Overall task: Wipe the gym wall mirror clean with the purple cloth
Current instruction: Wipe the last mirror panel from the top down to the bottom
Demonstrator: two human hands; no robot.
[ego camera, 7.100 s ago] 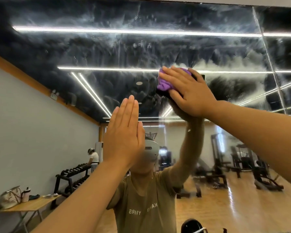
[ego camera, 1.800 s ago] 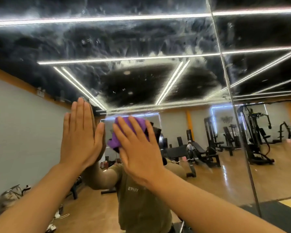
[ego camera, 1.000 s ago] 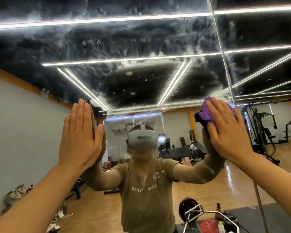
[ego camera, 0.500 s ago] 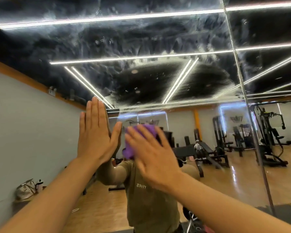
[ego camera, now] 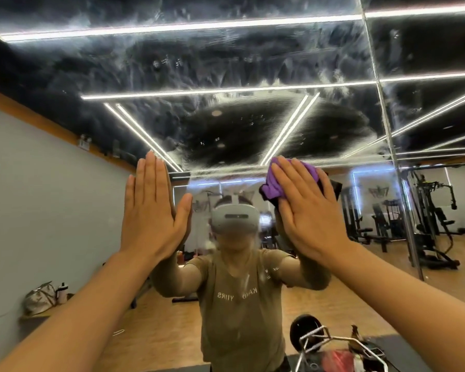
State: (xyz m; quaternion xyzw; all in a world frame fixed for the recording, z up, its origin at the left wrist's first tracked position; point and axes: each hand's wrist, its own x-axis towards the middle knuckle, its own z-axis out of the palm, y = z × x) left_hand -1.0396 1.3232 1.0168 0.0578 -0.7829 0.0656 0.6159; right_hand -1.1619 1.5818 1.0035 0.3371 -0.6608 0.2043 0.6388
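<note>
my right hand presses the purple cloth flat against the mirror, fingers straight over it, so the grip is a wide open palm and not a clasp. the cloth sits bunched under my fingertips, just below the hazy band of the glass. my left hand lies flat on the mirror beside it, fingers together, holding nothing.

risks noted:
- the cloth is pinned by pressure only; easing off mid-stroke would likely let it slide down and drop.
- my bare left palm on the glass is likely to leave fresh prints on the clearer lower area.
- white streaks cover the upper mirror; a bunched cloth may only drag that residue about.
- leaning weight through both palms could strain the panel near the seam.

writing: the reflected shirt shows reversed letters, roughly "kang" and "yiirs"; not fully legible. no other labels readable.
</note>
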